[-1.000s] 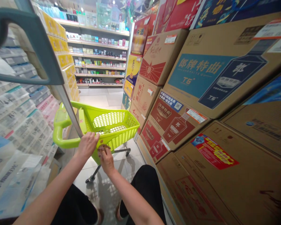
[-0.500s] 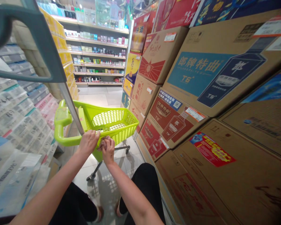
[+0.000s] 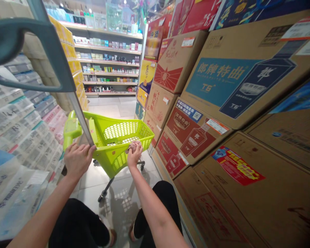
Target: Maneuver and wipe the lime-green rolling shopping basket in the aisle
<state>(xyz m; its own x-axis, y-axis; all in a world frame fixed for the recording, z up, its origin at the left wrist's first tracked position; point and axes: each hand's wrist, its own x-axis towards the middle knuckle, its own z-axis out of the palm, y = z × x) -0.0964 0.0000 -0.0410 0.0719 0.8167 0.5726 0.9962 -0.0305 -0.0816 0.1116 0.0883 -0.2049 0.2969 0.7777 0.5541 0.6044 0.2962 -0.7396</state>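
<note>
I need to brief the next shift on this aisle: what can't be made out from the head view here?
- Lime-green plastic basket trolley: its floor hides behind the near wall, so its contents are unclear.
- Right hand: closed on the rim; a brownish scrap under the fingers can't be identified.
- Grey pull handle: cut off by the left edge.
- Far shelf goods: too small to read.

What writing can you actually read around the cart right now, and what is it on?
"郎牌特曲" and "T6": blue panel of the large cardboard box on the right.
"郎牌特曲": red panel of the smaller box below it.
Box stickers, shelf goods and the wrapped packs on the left: too small or blurred.
The green cart shows no readable text.
</note>
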